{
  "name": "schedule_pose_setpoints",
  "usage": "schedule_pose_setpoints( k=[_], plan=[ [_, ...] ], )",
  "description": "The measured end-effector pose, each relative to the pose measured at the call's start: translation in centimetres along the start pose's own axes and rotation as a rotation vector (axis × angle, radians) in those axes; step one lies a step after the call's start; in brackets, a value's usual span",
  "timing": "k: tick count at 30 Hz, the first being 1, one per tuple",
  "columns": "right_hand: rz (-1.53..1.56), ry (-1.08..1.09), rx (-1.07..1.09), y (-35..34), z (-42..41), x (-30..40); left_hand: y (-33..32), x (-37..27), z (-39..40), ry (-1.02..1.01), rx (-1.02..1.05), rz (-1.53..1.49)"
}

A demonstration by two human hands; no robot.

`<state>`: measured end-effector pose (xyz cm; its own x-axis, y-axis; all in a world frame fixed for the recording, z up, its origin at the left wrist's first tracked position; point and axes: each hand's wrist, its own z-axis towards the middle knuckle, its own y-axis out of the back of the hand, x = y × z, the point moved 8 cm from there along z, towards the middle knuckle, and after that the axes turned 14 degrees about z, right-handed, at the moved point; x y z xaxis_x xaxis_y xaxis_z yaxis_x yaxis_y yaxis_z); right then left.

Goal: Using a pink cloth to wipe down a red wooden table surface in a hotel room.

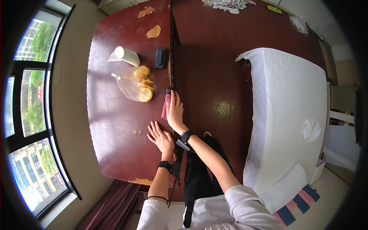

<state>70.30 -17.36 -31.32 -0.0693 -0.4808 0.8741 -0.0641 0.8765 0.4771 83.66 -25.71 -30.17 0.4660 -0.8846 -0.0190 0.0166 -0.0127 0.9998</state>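
Note:
My left hand [162, 141] lies palm down on a dark red wooden tabletop [115, 149], fingers apart and holding nothing. At the table's edge, my right hand [175, 115] grips a pinkish-red folded cloth [166, 107]. A black piece [169, 91] shows at the far end of that cloth; its kind is partly hidden by my fingers. Small peeled flakes [135, 132] lie beyond my left fingertips. Farther up the table, a knotted clear plastic bag [129, 86] holds yellow-orange things and thin sticks.
A white paper roll [128, 56] and a black case [161, 58] stand beyond the bag. Bare patches [153, 31] mark the tabletop. To my right is a bed with a white sheet [290, 100]. Paper scraps [230, 4] and a green-headed mop [274, 9] are on the floor.

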Motion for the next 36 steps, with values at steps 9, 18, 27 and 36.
schedule_pose_setpoints(
  k=[9, 18, 27, 36],
  plan=[
    [0.239, 0.112, -0.053, 1.1, 1.8, -0.2, -0.1, -0.1, 0.3, -0.001, -0.013, -0.008],
    [0.131, 0.097, 0.08, 0.7, -3.3, -0.6, 0.0, 0.2, 0.3, -0.007, -0.022, -0.006],
    [0.047, 0.032, -0.018, 0.2, 8.5, -0.1, -0.1, 0.0, 0.0, -0.001, -0.015, 0.023],
    [-0.003, 0.072, 0.042, 0.1, 5.9, 0.9, -0.3, 0.6, 0.0, -0.011, -0.027, 0.023]
  ],
)
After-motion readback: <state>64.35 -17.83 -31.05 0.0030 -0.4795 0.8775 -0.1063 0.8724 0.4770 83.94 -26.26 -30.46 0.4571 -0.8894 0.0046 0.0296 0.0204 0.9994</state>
